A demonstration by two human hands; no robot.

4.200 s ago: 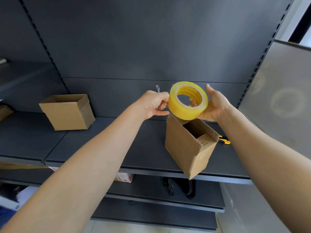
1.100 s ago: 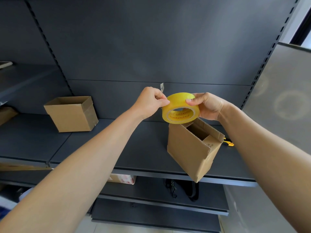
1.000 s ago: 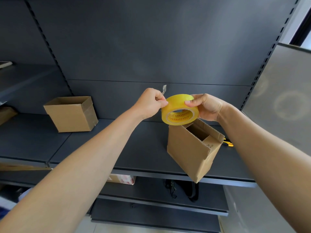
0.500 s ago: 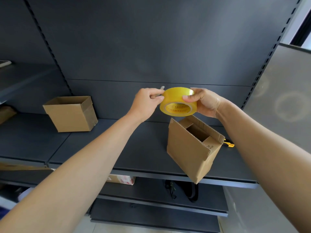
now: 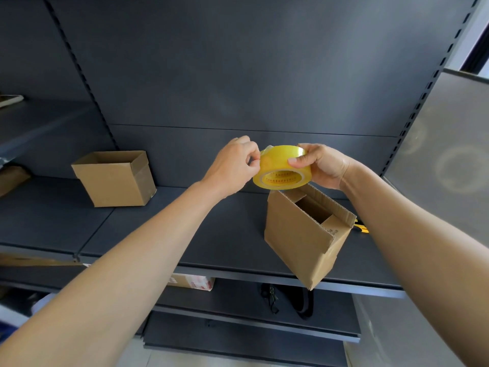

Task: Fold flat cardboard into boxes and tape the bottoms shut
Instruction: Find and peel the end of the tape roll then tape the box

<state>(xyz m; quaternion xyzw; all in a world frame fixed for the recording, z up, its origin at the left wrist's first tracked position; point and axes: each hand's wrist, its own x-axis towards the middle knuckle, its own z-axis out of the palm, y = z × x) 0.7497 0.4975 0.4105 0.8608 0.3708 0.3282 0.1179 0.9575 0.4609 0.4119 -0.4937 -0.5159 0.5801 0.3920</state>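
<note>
Where flaps (image 5: 337, 230) part, the brown box (image 5: 293, 234) gapes.

Right hand (image 5: 321, 165) grips the yellow tape roll (image 5: 283, 168) at frame centre; left hand (image 5: 232, 168) pinches the tape's edge at the roll's 9 o'clock. Open cardboard box (image 5: 296, 234) on the shelf (image 5: 211, 234) just below, at 5 o'clock; second box (image 5: 113, 178) at 9 o'clock.

Left hand (image 5: 232, 166), right hand (image 5: 321, 166) (curled grips)

Dark grey metal shelving (image 5: 238, 75) covers the wall, its flat back panels set between slotted uprights (image 5: 412, 107). A paler grey side panel (image 5: 449, 123) stands at the right, catching round glints of light. Pale floor (image 5: 185, 359) shows below.
</note>
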